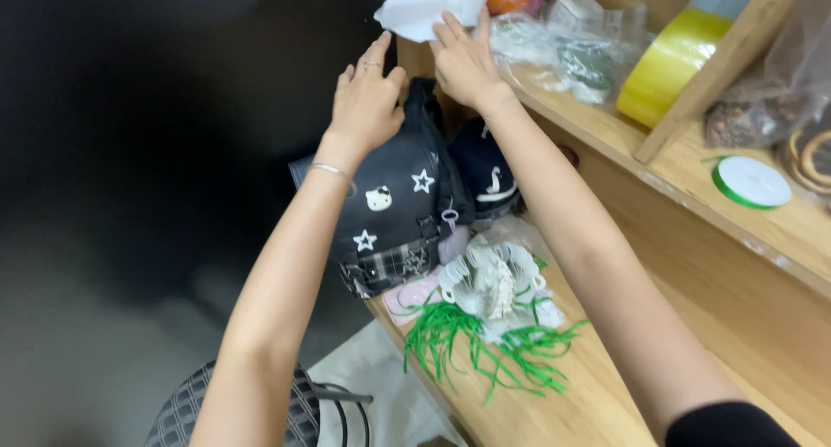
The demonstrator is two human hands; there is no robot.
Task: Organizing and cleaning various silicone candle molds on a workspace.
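Both my arms reach up toward a crumpled white paper or cloth bundle [430,4] at the top of the view. My right hand [465,62] touches its lower edge with its fingertips. My left hand [368,96], wearing a ring and a thin bracelet, is just below the bundle with fingers extended, close to it; whether it grips it I cannot tell. Under the hands stands a black bag [394,209] with white star patches and a small cat patch.
A wooden desk [597,395] carries green ribbon strips [472,343], a white lacy object [493,278] and a dark cap [485,174]. The shelf above holds a yellow tape roll [666,62], a green ribbon spool [750,181] and plastic bags. A chair [303,404] is below.
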